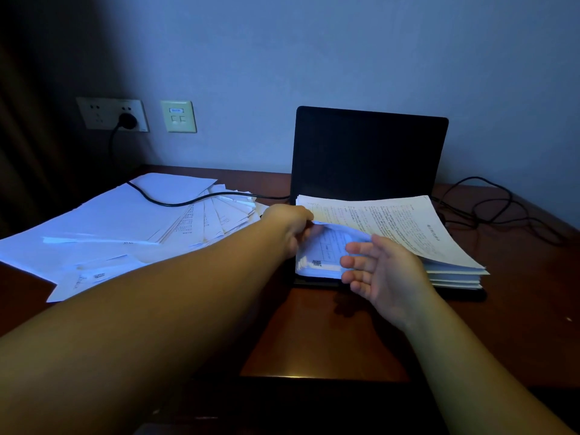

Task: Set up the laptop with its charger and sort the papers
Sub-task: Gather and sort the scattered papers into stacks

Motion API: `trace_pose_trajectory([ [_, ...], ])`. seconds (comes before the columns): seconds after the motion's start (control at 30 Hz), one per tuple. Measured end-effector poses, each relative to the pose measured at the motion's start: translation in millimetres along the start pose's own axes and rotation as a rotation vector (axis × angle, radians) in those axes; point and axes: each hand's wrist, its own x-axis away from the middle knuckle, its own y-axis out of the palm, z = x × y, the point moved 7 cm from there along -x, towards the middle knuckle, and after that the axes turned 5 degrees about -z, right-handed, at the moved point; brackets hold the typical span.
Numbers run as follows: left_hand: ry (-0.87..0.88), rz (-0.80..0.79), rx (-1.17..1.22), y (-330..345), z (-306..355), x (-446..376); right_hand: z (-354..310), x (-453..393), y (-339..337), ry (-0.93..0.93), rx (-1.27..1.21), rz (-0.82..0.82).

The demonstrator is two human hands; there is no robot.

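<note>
A black laptop (pixel 367 152) stands open on the dark wooden desk, its screen dark and upright; a thick squared stack of white printed papers (pixel 408 233) lies over its keyboard, the left edge of the upper sheets lifted off the lower ones; a loose fan of white sheets and envelopes (pixel 119 224) spreads over the desk's left part, well apart from the stack; a thin black charger cable (pixel 188 200) runs from a wall socket across that fan toward the laptop's left side.
</note>
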Motion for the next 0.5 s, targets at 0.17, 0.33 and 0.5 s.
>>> trace_pose_trajectory([
  [0.17,0.018,0.024,-0.021,-2.9,-4.8,1.9,3.3,6.9,7.4,-0.046,0.195,0.005],
  [0.33,0.151,0.127,-0.43,-15.5,-5.9,3.7,4.0,10.0,19.0,-0.112,0.296,-0.012],
  [0.5,0.279,0.157,-0.646,-23.1,1.7,16.5,2.4,12.5,28.3,-0.138,0.336,-0.042],
])
